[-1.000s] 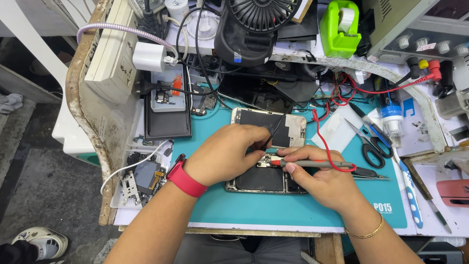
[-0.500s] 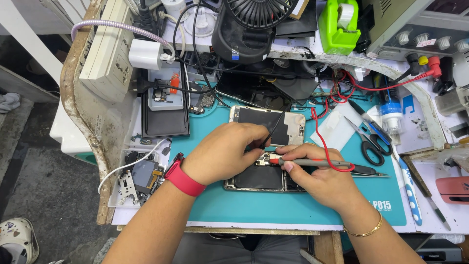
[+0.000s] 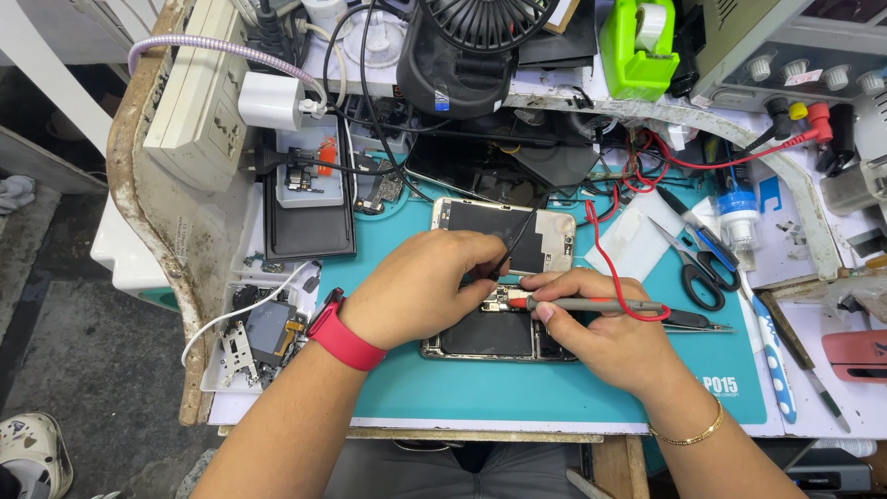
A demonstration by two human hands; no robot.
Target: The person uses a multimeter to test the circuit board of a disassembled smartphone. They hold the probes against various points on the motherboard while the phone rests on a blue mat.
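- We see almost no change over the last second: both hands sit where they were over the opened phone (image 3: 490, 333), and only the view has crept a little.
- The phone lies flat on the teal mat (image 3: 517, 388), in the middle of the bench, its back shell (image 3: 504, 231) just beyond it.
- Our left hand (image 3: 420, 286) has its fingers curled down and pinching a black probe (image 3: 504, 263) whose lead runs up toward the fan (image 3: 471, 46).
- Our right hand (image 3: 605, 328) grips the red probe (image 3: 591, 303) like a pen, its tip touching the board at the phone's top end, right beside the black tip.
- Both tips holding one spot reads to us as a measurement in progress, with the hands kept steady rather than moved on.
- Scissors (image 3: 698, 263) and tweezers (image 3: 702, 323) lie untouched to the right.
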